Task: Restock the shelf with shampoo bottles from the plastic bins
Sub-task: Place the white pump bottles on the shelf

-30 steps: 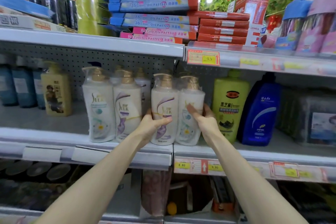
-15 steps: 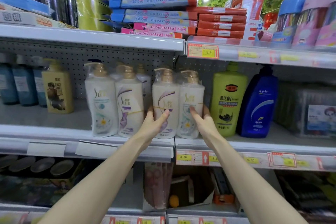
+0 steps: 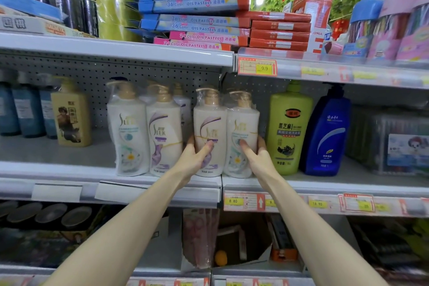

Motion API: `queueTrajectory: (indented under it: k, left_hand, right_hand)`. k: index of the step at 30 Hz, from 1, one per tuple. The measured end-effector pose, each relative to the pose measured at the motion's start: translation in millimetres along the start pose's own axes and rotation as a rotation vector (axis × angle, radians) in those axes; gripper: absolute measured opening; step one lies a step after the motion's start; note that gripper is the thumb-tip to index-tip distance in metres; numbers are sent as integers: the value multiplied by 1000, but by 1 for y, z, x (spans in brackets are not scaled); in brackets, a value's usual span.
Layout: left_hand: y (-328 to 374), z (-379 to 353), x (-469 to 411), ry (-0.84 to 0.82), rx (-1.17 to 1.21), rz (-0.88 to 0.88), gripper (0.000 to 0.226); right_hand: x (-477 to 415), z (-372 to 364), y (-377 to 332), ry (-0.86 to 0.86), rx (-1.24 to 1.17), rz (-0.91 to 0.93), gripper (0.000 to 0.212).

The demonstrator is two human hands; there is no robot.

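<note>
— While both your hands are up there, what have they got?

— The wrapped pair of white shampoo bottles (image 3: pixel 226 123), two pump bottles sealed together in clear plastic. My left hand (image 3: pixel 197 158) curls round the left bottle's side with the thumb across its front. My right hand (image 3: pixel 257 158) clasps the right bottle the same way, so I hold the one pack from both sides.

— And where is the pack?

— Upright on the middle shelf (image 3: pixel 151 184), its base down at the front edge, right where two shelf sections meet.

— What stands around it?

— Just to its left is another wrapped pair (image 3: pixel 144 127) of the same brand, and my left fingers are in the narrow gap between. On the right a green bottle (image 3: pixel 289 127) stands close against my right fingers, and a blue bottle (image 3: pixel 325 132) is beside that. Farther left stands a yellow bottle (image 3: pixel 70 114). On the top shelf (image 3: pixel 116 51) overhead, oil pastel boxes (image 3: pixel 195 2) lie stacked.
</note>
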State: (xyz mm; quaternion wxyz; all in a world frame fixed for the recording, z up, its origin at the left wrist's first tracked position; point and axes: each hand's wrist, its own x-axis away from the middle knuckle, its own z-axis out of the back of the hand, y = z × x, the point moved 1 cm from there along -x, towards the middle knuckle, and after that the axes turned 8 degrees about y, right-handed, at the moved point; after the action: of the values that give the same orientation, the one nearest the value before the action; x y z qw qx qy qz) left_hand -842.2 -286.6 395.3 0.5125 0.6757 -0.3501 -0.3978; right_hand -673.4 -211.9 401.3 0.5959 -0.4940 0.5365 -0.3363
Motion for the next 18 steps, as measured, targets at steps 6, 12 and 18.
queueTrajectory:
  k: [6, 12, 18]
  left_hand:
    - [1, -2, 2, 17, -4, -22, 43]
    - [-1, 0, 2, 20, 3, -50, 44]
    - [-5, 3, -2, 24, 33, -50, 34]
  right_hand:
    - [1, 1, -2, 0, 0, 16, 61]
    - [3, 0, -3, -9, -17, 22, 58]
    - [1, -6, 0, -1, -18, 14, 57]
